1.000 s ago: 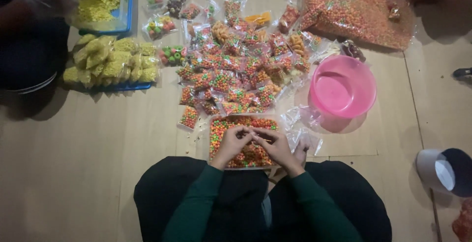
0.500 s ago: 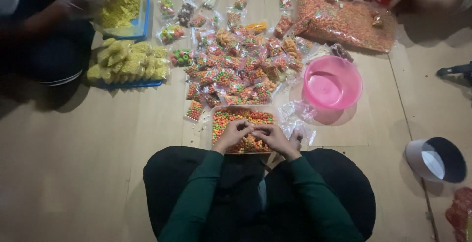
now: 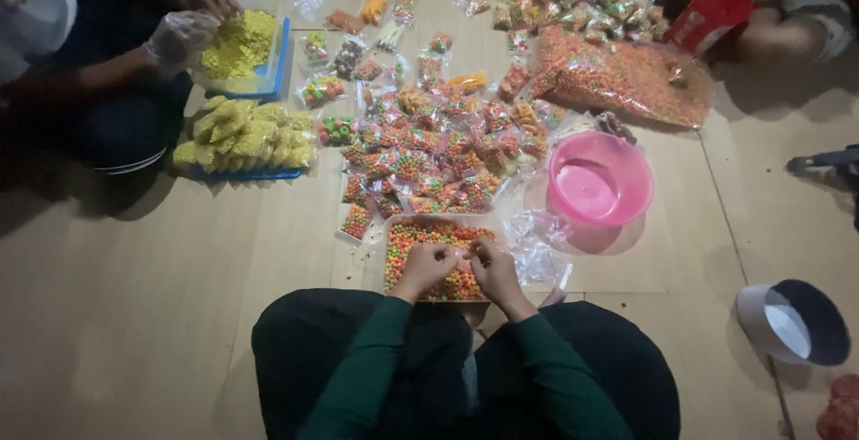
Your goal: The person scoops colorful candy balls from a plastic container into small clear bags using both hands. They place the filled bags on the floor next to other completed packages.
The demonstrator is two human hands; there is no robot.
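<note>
a: what is everything lying on?

b: a pale wooden floor, lit dimly, with long seams between the boards. the person sits on it in dark trousers and green sleeves.

a: and the hands?

b: the left hand and right hand meet over a clear tray of mixed-colour round snacks, just in front of the knees. both are curled, fingertips pinched together on something small; what it is i cannot tell.

a: what is around the tray?

b: a spread of small filled packets beyond it, a pink basin to the right with crumpled clear plastic between, and a big bag of orange snacks further back. a dark cap with a white inside lies well apart at the right.

a: anyone else?

b: at the top left, another person's gloved hand is in a blue tray of yellow snacks, with yellow packets near it.
</note>
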